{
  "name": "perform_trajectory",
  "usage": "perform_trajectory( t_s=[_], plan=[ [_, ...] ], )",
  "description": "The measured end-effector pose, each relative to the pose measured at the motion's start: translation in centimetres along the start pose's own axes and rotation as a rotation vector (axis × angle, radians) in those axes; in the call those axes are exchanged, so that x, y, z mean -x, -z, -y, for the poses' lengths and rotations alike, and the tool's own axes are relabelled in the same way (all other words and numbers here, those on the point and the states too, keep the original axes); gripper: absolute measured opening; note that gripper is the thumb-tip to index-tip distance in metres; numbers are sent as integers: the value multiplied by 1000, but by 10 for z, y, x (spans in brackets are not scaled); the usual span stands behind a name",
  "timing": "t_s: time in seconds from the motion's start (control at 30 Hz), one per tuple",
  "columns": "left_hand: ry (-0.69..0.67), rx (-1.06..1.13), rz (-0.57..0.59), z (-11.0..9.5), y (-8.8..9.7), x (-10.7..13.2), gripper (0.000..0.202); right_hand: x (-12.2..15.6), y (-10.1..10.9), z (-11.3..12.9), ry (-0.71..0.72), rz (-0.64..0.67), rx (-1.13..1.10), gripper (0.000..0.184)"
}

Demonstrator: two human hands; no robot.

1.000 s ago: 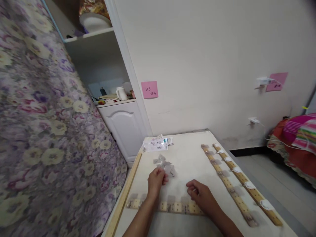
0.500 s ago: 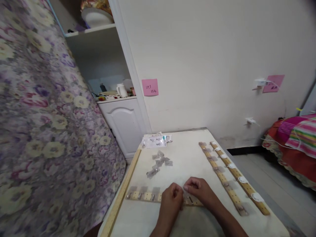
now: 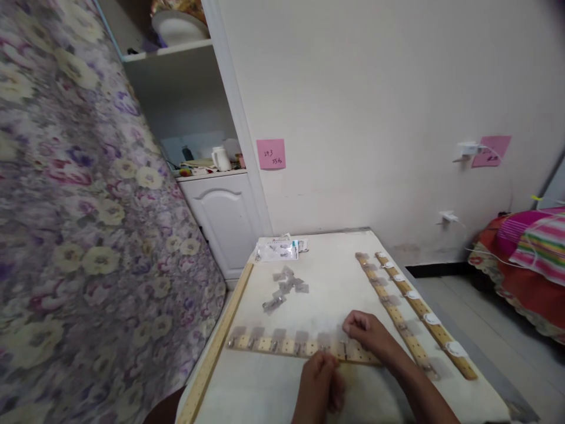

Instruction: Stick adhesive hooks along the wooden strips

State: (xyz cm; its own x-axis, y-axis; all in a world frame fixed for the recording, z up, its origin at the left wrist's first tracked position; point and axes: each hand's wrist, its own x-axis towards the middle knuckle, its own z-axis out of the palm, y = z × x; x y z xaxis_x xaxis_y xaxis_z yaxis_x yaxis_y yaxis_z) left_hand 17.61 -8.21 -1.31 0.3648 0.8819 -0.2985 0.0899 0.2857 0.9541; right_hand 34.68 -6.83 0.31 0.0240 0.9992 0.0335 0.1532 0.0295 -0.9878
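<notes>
A wooden strip (image 3: 282, 346) with holes lies across the near part of the white table (image 3: 331, 282), with several clear adhesive hooks stuck along it. My right hand (image 3: 368, 334) rests curled on the strip's right end, fingertips pressed on a hook there. My left hand (image 3: 318, 386) is closed into a loose fist just in front of the strip; what it holds, if anything, is hidden. A small pile of loose clear hooks (image 3: 286, 287) lies further back.
Two more wooden strips (image 3: 412, 315) with hooks and white pads lie along the table's right side. A plastic packet (image 3: 277, 249) sits at the far edge. A flowered mattress (image 3: 79, 224) leans at the left; a cupboard, a wall and a bed are behind.
My left hand left the loose hooks, came to the strip beside my right hand, then drew back toward me. My right hand has stayed on the strip's right end.
</notes>
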Motion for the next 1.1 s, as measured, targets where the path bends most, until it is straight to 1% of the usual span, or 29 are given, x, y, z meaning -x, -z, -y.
perform_trajectory(
  t_s=[0.1,0.17,0.27,0.37,0.47,0.6,0.8,0.97,1.1],
  plan=[
    [77,92,48,15,-10,-1,22,0,2,-5,-17,8,13,17],
    [100,139,37,21,-15,-3,23,-1,2,-9,-22,18,21,16],
    [146,219,-3,24,-19,-5,24,-3,-1,-18,-18,29,38,14],
    [191,326,-15,23,-24,-5,27,-5,-1,-28,-23,27,75,12],
    [204,426,-20,22,-31,-4,28,-7,0,-33,-32,9,136,10],
    [277,508,-55,25,-41,-6,22,-6,1,-34,-44,-38,276,9],
    [319,543,-130,24,-47,-9,7,-5,1,-37,-76,-78,477,10],
    [367,532,-173,16,-50,-10,5,-6,1,-39,-100,-95,583,13],
    [375,551,-189,14,-52,-11,6,-6,0,-38,-121,-96,647,15]
  ],
)
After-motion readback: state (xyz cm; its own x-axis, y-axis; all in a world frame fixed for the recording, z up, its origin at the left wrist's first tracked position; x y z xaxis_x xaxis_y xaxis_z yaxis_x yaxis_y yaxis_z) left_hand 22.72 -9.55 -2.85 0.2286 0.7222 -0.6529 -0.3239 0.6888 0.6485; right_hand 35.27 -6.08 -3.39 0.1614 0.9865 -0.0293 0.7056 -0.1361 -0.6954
